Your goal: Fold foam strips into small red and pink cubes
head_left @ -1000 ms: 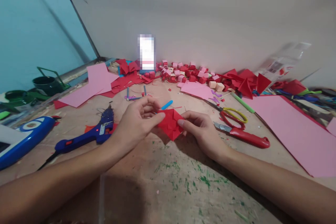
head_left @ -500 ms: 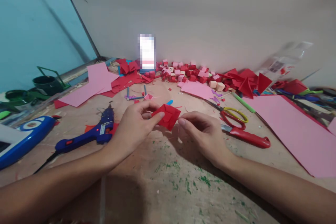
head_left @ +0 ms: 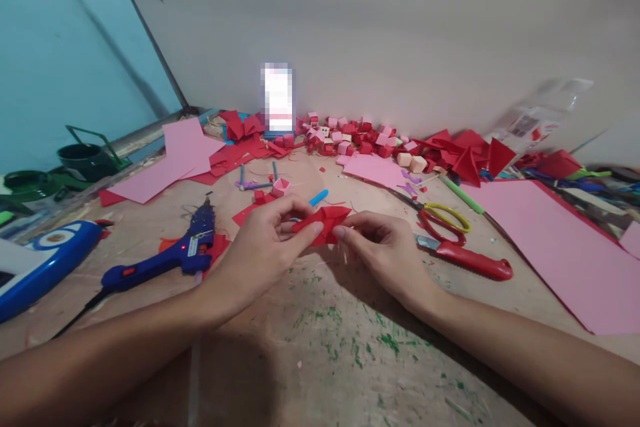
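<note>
Dotting the near tabletop (head_left: 320,390), green flecks (head_left: 390,345) occupy the foreground. Left hand (head_left: 267,233): thumb and fingers clamped on the left side of a folded red paper (head_left: 331,215), held centrally over the tabletop. Right hand (head_left: 393,250): thumb and forefinger pinched together at the paper's right edge. To the left lies a blue glue gun (head_left: 167,260); to the right, a red-handled blade (head_left: 475,262), with scissors (head_left: 463,238) just beyond it and a large pink sheet (head_left: 560,253) farther right. Behind the red paper, a blue stick (head_left: 319,198) is partly hidden. At the back, small red and pink paper boxes (head_left: 365,146) are heaped beside an upright bright screen (head_left: 279,97), with a clear bottle (head_left: 535,123) tilted at right before the grey wall (head_left: 375,27).
</note>
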